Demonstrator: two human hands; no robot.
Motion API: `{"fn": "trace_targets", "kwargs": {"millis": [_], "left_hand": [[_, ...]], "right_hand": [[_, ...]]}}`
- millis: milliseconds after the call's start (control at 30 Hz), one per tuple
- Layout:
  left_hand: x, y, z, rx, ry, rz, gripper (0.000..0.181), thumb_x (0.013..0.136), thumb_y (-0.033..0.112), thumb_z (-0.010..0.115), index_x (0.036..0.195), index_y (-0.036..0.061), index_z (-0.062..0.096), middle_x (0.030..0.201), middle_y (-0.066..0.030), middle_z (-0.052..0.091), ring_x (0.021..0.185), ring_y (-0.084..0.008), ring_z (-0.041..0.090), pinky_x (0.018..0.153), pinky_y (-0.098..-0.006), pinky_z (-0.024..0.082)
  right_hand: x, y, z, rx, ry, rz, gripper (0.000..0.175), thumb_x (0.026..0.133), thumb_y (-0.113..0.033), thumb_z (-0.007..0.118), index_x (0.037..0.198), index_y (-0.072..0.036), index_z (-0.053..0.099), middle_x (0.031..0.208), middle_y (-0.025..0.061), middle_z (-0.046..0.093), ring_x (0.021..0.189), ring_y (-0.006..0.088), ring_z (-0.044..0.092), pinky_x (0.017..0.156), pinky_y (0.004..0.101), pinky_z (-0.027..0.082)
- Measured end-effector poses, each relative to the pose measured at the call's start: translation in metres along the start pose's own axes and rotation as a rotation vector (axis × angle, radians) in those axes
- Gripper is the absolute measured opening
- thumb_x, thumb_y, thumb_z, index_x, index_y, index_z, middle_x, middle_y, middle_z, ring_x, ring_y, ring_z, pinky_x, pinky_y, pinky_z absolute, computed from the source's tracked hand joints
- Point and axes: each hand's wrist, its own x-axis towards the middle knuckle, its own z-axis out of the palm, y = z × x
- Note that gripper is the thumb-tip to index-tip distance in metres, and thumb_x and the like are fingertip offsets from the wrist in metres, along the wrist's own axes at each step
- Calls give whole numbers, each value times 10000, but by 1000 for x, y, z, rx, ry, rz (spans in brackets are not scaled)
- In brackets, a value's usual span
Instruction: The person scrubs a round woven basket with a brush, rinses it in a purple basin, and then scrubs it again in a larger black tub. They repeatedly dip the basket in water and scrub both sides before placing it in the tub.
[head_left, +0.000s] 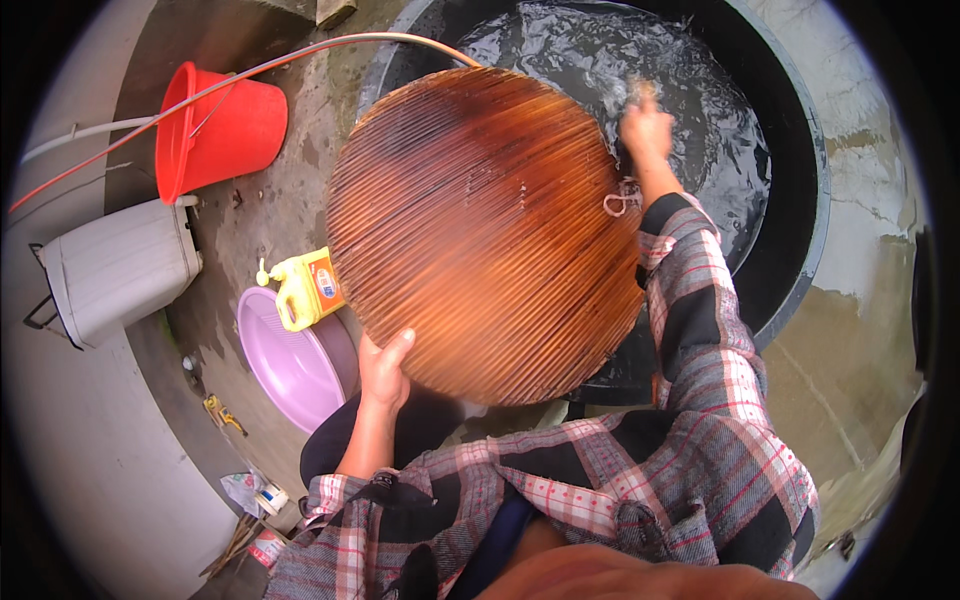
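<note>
My left hand (386, 371) grips the lower left rim of a round, ribbed wooden lid or tray (487, 240), its thumb on the upper face. The disc looks wet and has a small loop of cord (621, 202) at its right edge. It covers part of a large black tub (799, 187) holding rippling water (724, 142). My right hand (646, 131) is over the water, right of the disc, with a small brownish thing, blurred, at its fingertips; what it is I cannot tell.
A red bucket (232, 131) lies tipped at upper left, with a hose (330, 45) passing over it to the tub. Below are a white container (120, 266), a yellow pump jug (307, 289), a purple basin (289, 356) and a yellow-handled tool (223, 415) on wet concrete.
</note>
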Motion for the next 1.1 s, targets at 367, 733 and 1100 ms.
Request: {"fn": "trace_targets", "kwargs": {"millis": [367, 733, 1100], "left_hand": [[-2, 3, 1, -12, 7, -31, 576, 765, 108, 641, 1285, -14, 423, 1202, -115, 546, 1109, -225, 524, 965, -360, 394], [-3, 9, 3, 38, 82, 20, 551, 805, 107, 631, 1294, -6, 405, 1224, -118, 529, 1125, -237, 512, 980, -368, 386], [33, 11, 12, -153, 5, 215, 558, 894, 122, 519, 1388, 23, 280, 1325, -126, 456, 1233, -255, 434, 1045, -401, 333]], "right_hand": [[-188, -154, -9, 221, -477, -1083, 443, 925, -322, 473, 1362, -324, 399, 1046, 163, 519, 915, 316, 585, 844, 405, 490], [33, 34, -23, -353, 35, -308, 423, 903, -379, 489, 1311, -273, 457, 1234, 182, 497, 1078, 385, 550, 892, 460, 454], [-121, 13, 14, 267, -229, -685, 386, 886, -164, 529, 1258, -60, 529, 1129, 210, 589, 1060, 319, 565, 923, 365, 433]]}}
